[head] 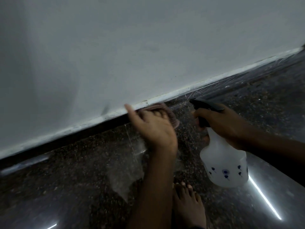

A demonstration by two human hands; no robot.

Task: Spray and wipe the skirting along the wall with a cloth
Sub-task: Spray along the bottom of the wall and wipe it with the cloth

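The left hand (pixel 151 128) is gripping a bunched brownish cloth (pixel 166 111), with its fingers curling round the fabric and its thumb sticking out. It is holding the cloth against the upper edge of the dark skirting (pixel 66 139), and the hand is appearing blurred. The right hand (pixel 222 123) is wrapping its grip round the neck of a translucent white spray bottle (pixel 222 162), whose black nozzle is pointing left toward the skirting. The skirting is running diagonally between the pale wall (pixel 115 47) and the dark speckled floor (pixel 66 187). A bare foot (pixel 188 204) is resting on the floor beside the left forearm.
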